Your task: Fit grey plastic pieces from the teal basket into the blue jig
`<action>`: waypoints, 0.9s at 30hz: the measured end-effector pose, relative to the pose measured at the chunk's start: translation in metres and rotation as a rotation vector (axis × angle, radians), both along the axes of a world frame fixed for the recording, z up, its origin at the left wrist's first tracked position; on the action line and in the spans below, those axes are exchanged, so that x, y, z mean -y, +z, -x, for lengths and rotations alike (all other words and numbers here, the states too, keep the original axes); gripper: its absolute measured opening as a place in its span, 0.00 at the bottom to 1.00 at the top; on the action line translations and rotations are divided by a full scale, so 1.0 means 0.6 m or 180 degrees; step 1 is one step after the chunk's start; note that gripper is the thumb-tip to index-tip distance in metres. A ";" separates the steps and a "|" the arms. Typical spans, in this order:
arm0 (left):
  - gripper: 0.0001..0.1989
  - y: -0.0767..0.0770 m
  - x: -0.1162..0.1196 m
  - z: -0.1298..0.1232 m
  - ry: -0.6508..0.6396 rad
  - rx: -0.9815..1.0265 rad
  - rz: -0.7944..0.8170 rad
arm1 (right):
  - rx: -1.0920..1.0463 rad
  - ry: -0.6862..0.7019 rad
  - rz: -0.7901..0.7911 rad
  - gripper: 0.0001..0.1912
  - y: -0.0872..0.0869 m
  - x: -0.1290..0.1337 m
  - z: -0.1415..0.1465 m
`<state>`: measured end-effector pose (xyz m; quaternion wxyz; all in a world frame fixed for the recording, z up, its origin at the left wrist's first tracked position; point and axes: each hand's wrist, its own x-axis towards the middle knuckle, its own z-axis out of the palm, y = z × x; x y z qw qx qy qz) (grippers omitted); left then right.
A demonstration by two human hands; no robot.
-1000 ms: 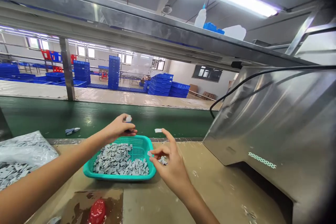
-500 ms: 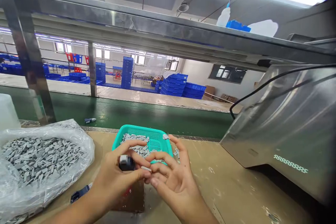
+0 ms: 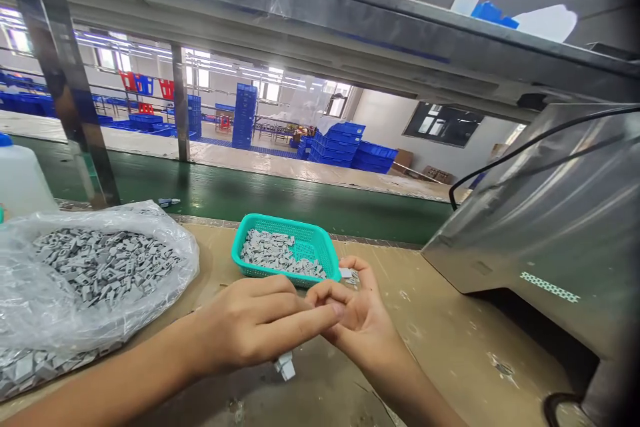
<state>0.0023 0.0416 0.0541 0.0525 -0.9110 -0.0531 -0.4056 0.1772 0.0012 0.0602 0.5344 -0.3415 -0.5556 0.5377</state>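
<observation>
My left hand (image 3: 263, 320) reaches across the front of the basket, its back towards me and its fingers meeting my right hand. The light grey end of a black-and-grey plastic part (image 3: 286, 367) pokes out beneath its palm; the rest is covered. My right hand (image 3: 367, 320) is curled, fingertips against the left fingers; what lies between them is hidden. A small light grey plastic piece (image 3: 346, 273) shows at its raised index finger. Just beyond the hands, a green plastic basket (image 3: 325, 243) contains many grey pieces (image 3: 273, 250).
On the left lies a clear plastic bag (image 3: 187, 250) full of grey pieces, near a white jug (image 3: 25, 177). A metal housing (image 3: 505, 213) stands at the right. A green conveyor belt (image 3: 280, 190) runs behind the cardboard-covered bench, with a blue-grey part (image 3: 169, 202) on it.
My left hand has turned over, palm down, and moved right over the right hand's fingers, covering the dark part. The right hand's fingers have curled in. The view has tilted down.
</observation>
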 end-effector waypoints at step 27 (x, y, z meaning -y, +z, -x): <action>0.11 0.053 -0.041 0.026 -0.0566 0.2171 0.5077 | 0.2181 -0.0378 -0.0188 0.19 -0.119 -0.064 -0.029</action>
